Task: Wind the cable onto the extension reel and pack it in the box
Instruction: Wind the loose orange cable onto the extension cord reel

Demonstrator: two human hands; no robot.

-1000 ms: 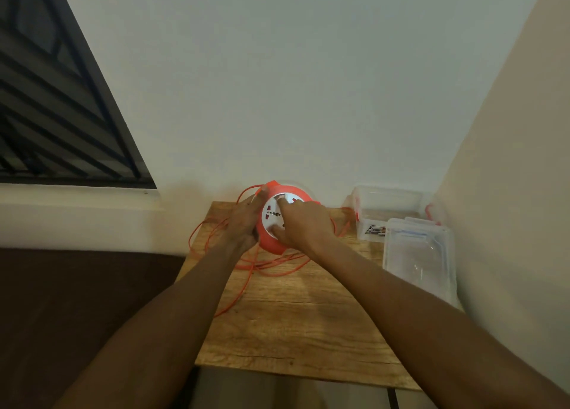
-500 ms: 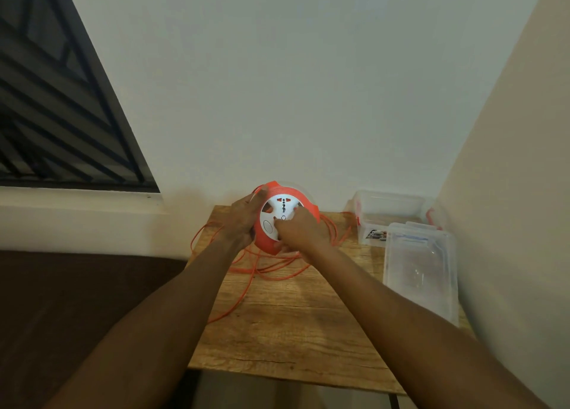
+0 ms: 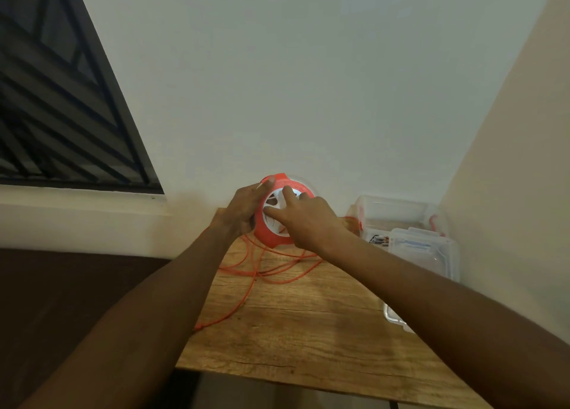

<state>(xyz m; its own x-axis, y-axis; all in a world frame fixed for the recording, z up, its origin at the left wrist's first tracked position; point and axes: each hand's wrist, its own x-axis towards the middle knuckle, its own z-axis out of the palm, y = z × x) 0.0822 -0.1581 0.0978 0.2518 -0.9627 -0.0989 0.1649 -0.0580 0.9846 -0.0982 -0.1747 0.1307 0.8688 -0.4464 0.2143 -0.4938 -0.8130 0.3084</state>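
The extension reel point(image 3: 279, 214) now stands more upright than a second ago, tipped up on its lower edge at the far side of the wooden surface point(image 3: 308, 325), its white socket face turned toward the camera. The left hand point(image 3: 243, 211) has its grip curled round the reel's orange left rim, thumb up near the top edge. The right hand point(image 3: 305, 220) has shifted across the white face: half a second ago it sat lower on the hub, and now its fingers spread over the centre, index tip near the top. Whether that grip is pinching a winding knob or only pressing the face I cannot tell.

The orange cable point(image 3: 262, 270) lies in fewer loose loops than before, trailing from under the reel toward the near left edge of the surface, so winding seems under way but far from done. The clear plastic box point(image 3: 398, 214) waits open at the far right, its lid point(image 3: 422, 254) lying just in front of it.
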